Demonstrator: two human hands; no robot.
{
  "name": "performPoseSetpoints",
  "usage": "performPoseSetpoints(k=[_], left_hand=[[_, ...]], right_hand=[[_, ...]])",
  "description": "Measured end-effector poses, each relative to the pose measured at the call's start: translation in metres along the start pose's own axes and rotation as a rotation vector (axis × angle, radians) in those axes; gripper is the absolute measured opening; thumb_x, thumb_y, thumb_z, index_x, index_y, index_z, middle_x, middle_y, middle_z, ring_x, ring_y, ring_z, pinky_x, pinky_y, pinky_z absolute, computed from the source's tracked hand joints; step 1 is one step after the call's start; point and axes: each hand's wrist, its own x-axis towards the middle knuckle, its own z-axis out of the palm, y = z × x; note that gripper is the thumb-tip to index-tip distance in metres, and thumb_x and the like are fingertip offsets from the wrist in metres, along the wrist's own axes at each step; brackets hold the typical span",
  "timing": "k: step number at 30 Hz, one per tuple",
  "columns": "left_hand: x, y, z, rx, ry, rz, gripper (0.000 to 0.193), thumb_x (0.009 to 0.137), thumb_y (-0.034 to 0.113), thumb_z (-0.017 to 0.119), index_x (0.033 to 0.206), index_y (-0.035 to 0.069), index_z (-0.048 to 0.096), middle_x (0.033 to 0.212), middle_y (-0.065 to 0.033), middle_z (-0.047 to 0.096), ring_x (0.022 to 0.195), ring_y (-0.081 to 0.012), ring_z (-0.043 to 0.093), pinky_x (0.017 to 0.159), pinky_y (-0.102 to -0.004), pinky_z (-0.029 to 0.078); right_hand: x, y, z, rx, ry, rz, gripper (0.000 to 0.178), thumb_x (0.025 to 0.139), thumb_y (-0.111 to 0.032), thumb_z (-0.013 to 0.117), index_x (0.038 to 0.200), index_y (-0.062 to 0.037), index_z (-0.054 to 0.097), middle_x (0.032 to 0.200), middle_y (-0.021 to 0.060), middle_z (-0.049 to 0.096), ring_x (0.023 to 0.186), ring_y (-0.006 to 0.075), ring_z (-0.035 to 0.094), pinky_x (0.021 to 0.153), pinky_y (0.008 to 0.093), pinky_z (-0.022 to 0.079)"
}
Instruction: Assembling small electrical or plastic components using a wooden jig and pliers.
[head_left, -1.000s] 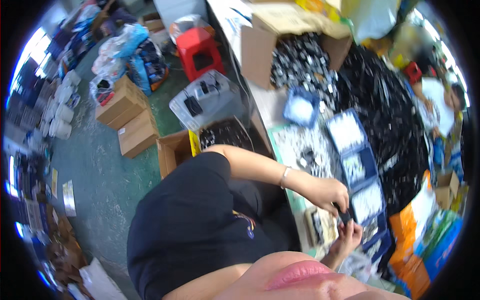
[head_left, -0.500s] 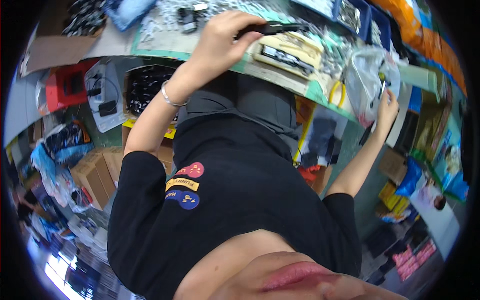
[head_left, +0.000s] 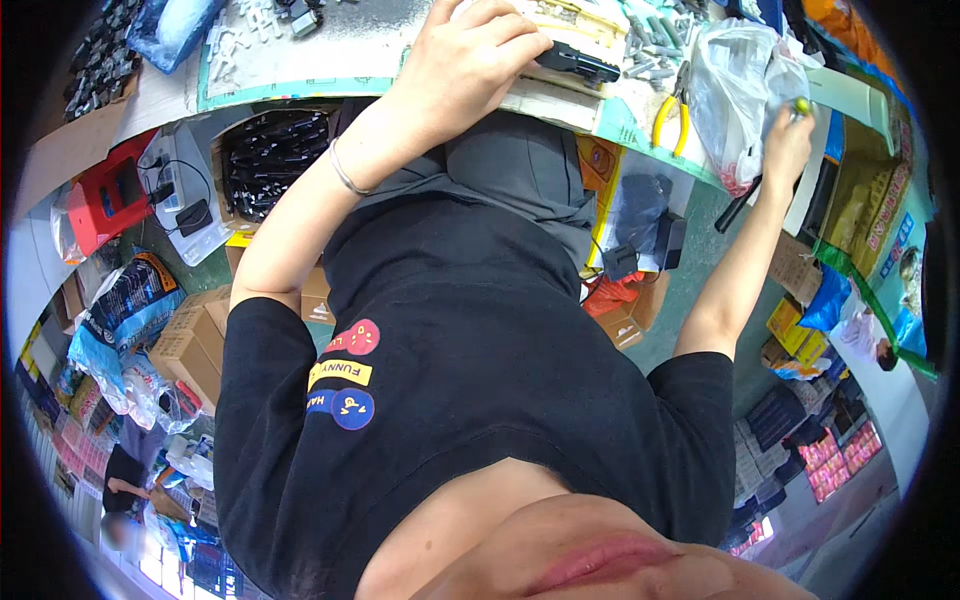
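Note:
My left hand [head_left: 465, 65] is over the worktable [head_left: 330, 60], its fingers closed on a long black plastic part [head_left: 580, 62]. That part lies across the cream fixture block [head_left: 585, 25] near the table's front edge. Off to the right, my right hand [head_left: 788, 148] is closed around a small thing with a yellow-green end [head_left: 801, 106]; the rest of it is hidden in the fingers. A clear plastic bag [head_left: 735, 90] hangs beside that hand at the table edge. Between the bag and the fixture lie yellow-handled pliers [head_left: 672, 122].
Loose grey parts [head_left: 655, 40] are scattered beyond the pliers. White parts [head_left: 240, 30] and a blue bag [head_left: 175, 30] sit at the left. Below the table edge stands a box of black parts [head_left: 275, 160]. Cardboard boxes [head_left: 190, 345] stand on the floor.
The view has shifted, so the table sits higher in the picture. My left hand has lowered the black part to the fixture. My right hand has turned, showing the yellow-green end above its fingers.

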Motion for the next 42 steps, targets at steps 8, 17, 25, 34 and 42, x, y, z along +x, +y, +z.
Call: performPoseSetpoints(k=[8,17,25,34,42], left_hand=[[0.007,-0.006,0.007,-0.140,-0.061,0.007,0.026,0.073,0.013,0.067,0.098,0.007,0.063,0.095,-0.0037,0.062,0.090,-0.0217,0.059,0.079,-0.0335,0.046],[0.009,0.011,0.015,0.086,-0.107,0.053,0.025,0.069,0.008,0.061,0.093,0.002,0.060,0.089,-0.0057,0.061,0.079,-0.0189,0.059,0.070,-0.0309,0.049],[0.009,0.016,0.014,0.096,-0.118,0.034,0.027,0.069,0.008,0.059,0.094,0.000,0.060,0.090,-0.0069,0.060,0.081,-0.0196,0.059,0.072,-0.0306,0.049],[0.003,0.017,0.019,0.197,-0.078,0.072,0.028,0.071,0.009,0.057,0.097,-0.002,0.060,0.100,-0.0111,0.061,0.092,-0.0219,0.060,0.077,-0.0306,0.050],[-0.001,0.020,0.021,0.299,-0.061,0.103,0.029,0.072,0.011,0.057,0.098,-0.002,0.060,0.101,-0.0127,0.062,0.096,-0.0223,0.060,0.079,-0.0308,0.049]], right_hand=[[-0.018,-0.029,-0.059,0.921,0.038,0.026,0.018,0.087,-0.018,0.062,0.087,-0.0002,0.062,0.071,0.0021,0.059,0.054,0.0056,0.050,0.050,0.0197,0.041],[-0.125,-0.138,-0.055,0.644,-0.065,-0.667,0.016,0.090,-0.013,0.055,0.090,0.0007,0.063,0.072,0.0122,0.062,0.061,0.0156,0.058,0.055,0.0301,0.044],[-0.134,-0.141,-0.039,0.663,-0.284,-0.477,0.020,0.092,-0.017,0.053,0.098,0.0006,0.062,0.061,0.0037,0.050,0.056,0.0085,0.043,0.050,0.0258,0.036],[-0.136,-0.150,-0.060,0.689,-0.228,-0.523,0.018,0.090,-0.016,0.055,0.088,0.0008,0.060,0.066,0.0146,0.055,0.053,0.0268,0.045,0.053,0.0329,0.040],[-0.144,-0.151,-0.056,0.762,-0.135,-0.575,0.016,0.087,-0.012,0.057,0.096,0.0003,0.062,0.072,0.0146,0.061,0.062,0.0303,0.058,0.058,0.0347,0.046]])
